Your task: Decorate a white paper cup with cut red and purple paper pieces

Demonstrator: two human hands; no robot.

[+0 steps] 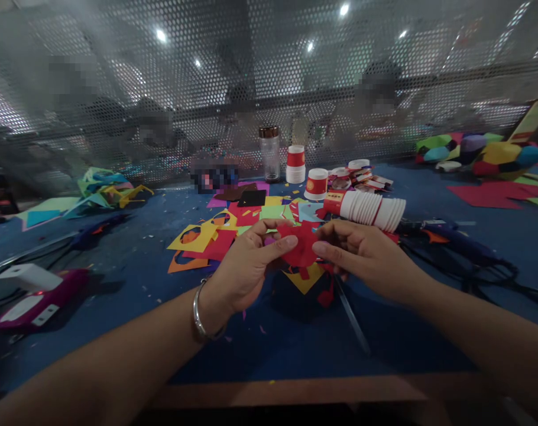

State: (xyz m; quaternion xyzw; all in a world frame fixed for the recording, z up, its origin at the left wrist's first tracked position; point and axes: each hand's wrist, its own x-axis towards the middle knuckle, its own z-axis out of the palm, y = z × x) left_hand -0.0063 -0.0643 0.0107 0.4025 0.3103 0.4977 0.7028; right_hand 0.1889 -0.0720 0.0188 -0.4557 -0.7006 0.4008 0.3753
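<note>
A red paper piece point(302, 251) is held up over the table between my two hands. My left hand point(255, 254), with a silver bangle at its wrist, pinches the left side of the paper between thumb and fingers. At the opposite edge, my right hand point(357, 248) has its thumb and curled fingertips closed on the paper. Below lie a yellow paper scrap point(307, 279) and a clear glue stick point(352, 316). Just beyond my fingers, coloured paper sheets are spread, including a yellow sheet with cut-out holes point(193, 236).
A stack of paper cups point(369, 208) lies sideways behind my right hand; upright cups point(316, 184) and a clear bottle point(269, 157) stand farther back. Glue guns point(457, 242) point(98, 231) with cables lie on both sides. A magenta power strip point(60, 296) is at left. A perforated metal screen point(251, 77) rises behind.
</note>
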